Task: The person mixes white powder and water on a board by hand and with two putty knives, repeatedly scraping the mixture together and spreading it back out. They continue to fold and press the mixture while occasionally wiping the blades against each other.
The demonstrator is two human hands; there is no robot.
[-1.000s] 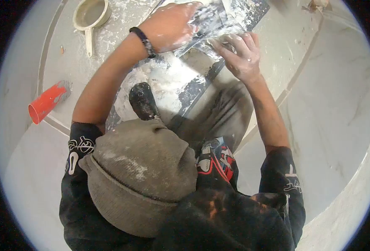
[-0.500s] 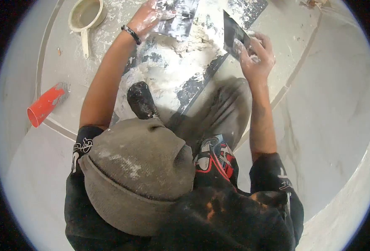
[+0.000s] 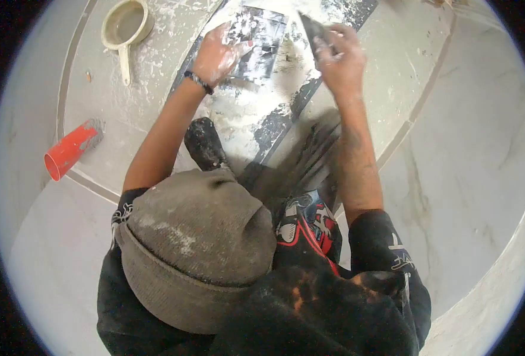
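Note:
My left hand grips a dark, flat scraper plate smeared with white paste, its thumb over the face. The plate lies low over a long dark board coated with white plaster-like paste. My right hand is closed around a second dark scraper, tilted on edge just right of the first plate. A thicker, cream-coloured patch of paste lies between the two scrapers. White residue covers the left fingers, and a dark bracelet circles that wrist.
A cream dipper with a long handle stands on the floor at upper left. Below it lies a red tube with grey residue at one end. A dark shoe rests on the board's near part. Marble-look tiles extend at right.
My left hand and its plate have come nearer to me and slightly right. My right hand has moved left and away from me, bringing its scraper closer to the plate and steeper.

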